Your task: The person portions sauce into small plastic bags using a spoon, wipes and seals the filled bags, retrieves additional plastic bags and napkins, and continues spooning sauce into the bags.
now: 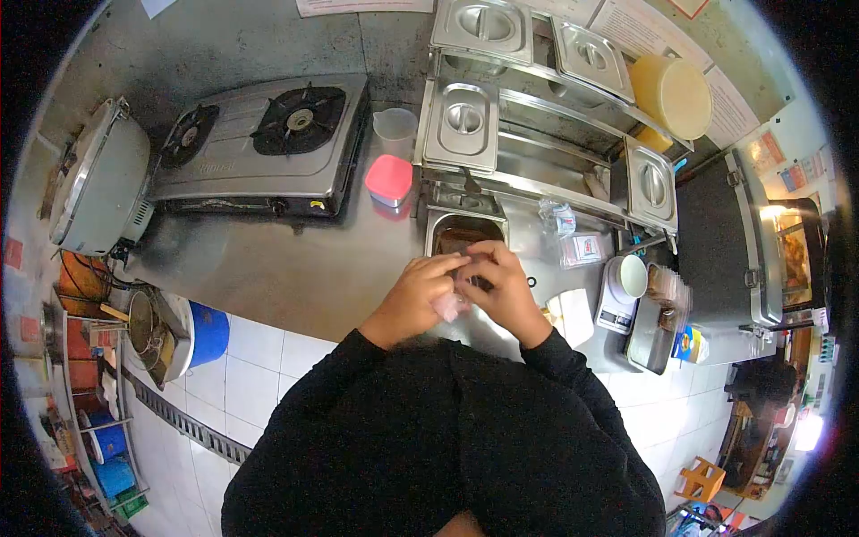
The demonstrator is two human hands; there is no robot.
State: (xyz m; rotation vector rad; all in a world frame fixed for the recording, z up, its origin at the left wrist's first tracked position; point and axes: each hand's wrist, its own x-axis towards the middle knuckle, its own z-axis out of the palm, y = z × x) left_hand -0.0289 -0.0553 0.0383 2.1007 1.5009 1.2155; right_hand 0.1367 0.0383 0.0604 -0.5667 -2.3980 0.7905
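Note:
Both hands meet at the counter's front edge, just before a steel pan (489, 224) with dark brown content. My left hand (416, 294) is closed around a small clear, pinkish plastic bag (446, 307), whose lower part hangs below the fingers. Curled in from the other side, my right hand (503, 288) pinches at the top of the same bag, its fingertips close to those of the left. What the bag contains is hidden by the fingers. Right of my right hand lies a white folded item (573, 317), too unclear to name.
A gas stove (233, 170) and a pink-lidded tub (389, 179) stand to the left. Lidded steel containers (462, 125) fill the rack behind. Packs of plastic bags (582, 251), a scale (616, 315) with a white bowl (629, 277), and a steel tray (646, 347) sit right.

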